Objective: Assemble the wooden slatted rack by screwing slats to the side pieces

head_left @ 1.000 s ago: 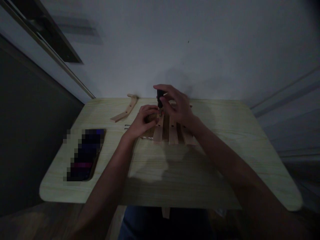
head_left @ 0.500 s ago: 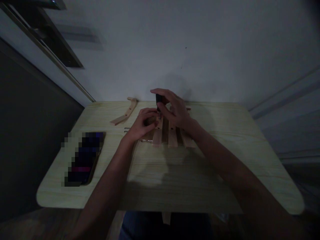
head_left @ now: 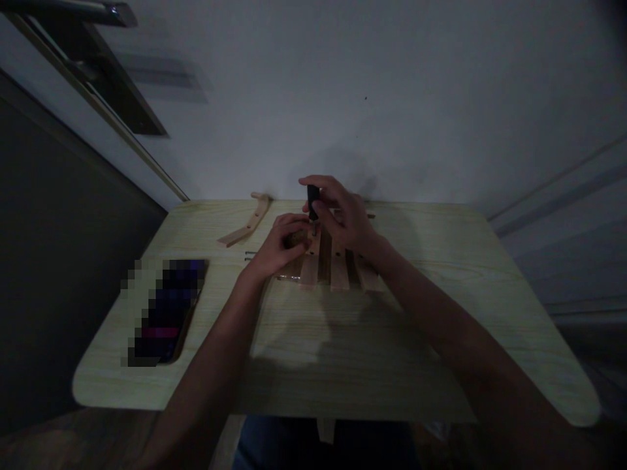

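A small slatted wooden piece lies near the back middle of the pale wooden table. My right hand is closed round a short black-handled screwdriver, held upright with its tip down on the left slat. My left hand is curled over the left end of the slatted piece, fingers pressed on it right beside the screwdriver tip. The light is dim, and any screw under the tip is hidden.
A loose curved wooden part lies at the back left of the table. Two thin dark screws rest just left of my left hand. A phone lies at the table's left. A white wall stands directly behind the table.
My right hand has turned a little on the screwdriver, so more of the black handle shows. My left hand stays on the slats. The view has shifted slightly.
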`<act>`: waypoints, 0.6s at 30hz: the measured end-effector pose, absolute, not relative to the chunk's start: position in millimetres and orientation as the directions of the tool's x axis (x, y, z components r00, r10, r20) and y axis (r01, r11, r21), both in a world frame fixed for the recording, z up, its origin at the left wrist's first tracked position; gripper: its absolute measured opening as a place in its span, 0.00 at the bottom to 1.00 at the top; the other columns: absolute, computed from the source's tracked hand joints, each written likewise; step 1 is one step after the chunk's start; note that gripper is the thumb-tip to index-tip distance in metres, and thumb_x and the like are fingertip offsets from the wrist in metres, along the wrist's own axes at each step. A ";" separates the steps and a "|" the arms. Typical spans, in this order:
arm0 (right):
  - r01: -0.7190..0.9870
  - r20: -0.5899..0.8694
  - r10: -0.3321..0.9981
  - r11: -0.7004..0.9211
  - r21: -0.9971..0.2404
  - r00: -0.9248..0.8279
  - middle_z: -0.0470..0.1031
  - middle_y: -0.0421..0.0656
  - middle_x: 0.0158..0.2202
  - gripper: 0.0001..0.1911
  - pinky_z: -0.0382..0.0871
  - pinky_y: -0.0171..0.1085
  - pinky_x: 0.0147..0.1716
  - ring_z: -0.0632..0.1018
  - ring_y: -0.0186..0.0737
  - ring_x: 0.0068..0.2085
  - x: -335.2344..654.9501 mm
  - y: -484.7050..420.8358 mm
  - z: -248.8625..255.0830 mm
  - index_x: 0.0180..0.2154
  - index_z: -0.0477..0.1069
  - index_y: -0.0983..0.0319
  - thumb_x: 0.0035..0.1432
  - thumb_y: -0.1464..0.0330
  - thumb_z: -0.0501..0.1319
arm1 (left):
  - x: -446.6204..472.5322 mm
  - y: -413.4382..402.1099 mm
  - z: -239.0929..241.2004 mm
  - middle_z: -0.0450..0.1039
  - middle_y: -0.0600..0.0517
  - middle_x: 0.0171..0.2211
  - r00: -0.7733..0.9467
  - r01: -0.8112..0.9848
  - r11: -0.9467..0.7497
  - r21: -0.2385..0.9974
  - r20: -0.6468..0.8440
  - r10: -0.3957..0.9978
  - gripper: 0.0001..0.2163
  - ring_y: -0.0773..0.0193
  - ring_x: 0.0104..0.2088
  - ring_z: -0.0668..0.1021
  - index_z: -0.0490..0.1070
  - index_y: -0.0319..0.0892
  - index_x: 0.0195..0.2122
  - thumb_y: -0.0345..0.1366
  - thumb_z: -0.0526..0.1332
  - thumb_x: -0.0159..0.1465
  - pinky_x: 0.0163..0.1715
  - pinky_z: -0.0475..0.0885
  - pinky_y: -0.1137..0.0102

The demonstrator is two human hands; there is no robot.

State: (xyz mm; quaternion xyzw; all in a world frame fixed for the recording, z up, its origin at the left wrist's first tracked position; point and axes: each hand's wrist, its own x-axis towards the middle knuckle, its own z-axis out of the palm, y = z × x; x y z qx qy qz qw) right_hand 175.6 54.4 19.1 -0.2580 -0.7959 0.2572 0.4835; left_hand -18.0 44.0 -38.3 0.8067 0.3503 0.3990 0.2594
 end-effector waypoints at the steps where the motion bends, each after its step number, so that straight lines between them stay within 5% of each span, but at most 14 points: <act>1: 0.174 0.643 0.659 0.739 -0.651 -0.390 0.75 0.41 0.41 0.17 0.76 0.36 0.38 0.78 0.35 0.37 175.3 55.4 17.9 0.55 0.66 0.51 0.65 0.57 0.57 | -18.2 44.3 -38.8 0.71 0.47 0.54 0.437 0.355 -0.625 0.696 0.468 0.769 0.11 0.52 0.57 0.70 0.75 0.45 0.44 0.41 0.63 0.61 0.61 0.62 0.51; 5: 0.245 0.668 0.663 0.747 -0.618 -0.337 0.74 0.39 0.35 0.18 0.76 0.36 0.35 0.77 0.36 0.34 174.1 60.2 11.1 0.55 0.67 0.50 0.63 0.59 0.60 | -18.1 44.9 -40.4 0.72 0.47 0.54 0.426 0.349 -0.620 0.703 0.470 0.773 0.11 0.52 0.57 0.70 0.75 0.45 0.44 0.40 0.64 0.61 0.61 0.63 0.51; 18: 0.048 0.637 0.665 0.705 -0.707 -0.390 0.75 0.43 0.48 0.17 0.78 0.37 0.42 0.79 0.38 0.44 175.6 52.7 17.8 0.54 0.65 0.51 0.67 0.55 0.53 | -17.3 45.0 -38.5 0.72 0.47 0.54 0.442 0.330 -0.637 0.697 0.482 0.756 0.11 0.52 0.56 0.71 0.76 0.46 0.45 0.40 0.63 0.62 0.61 0.62 0.51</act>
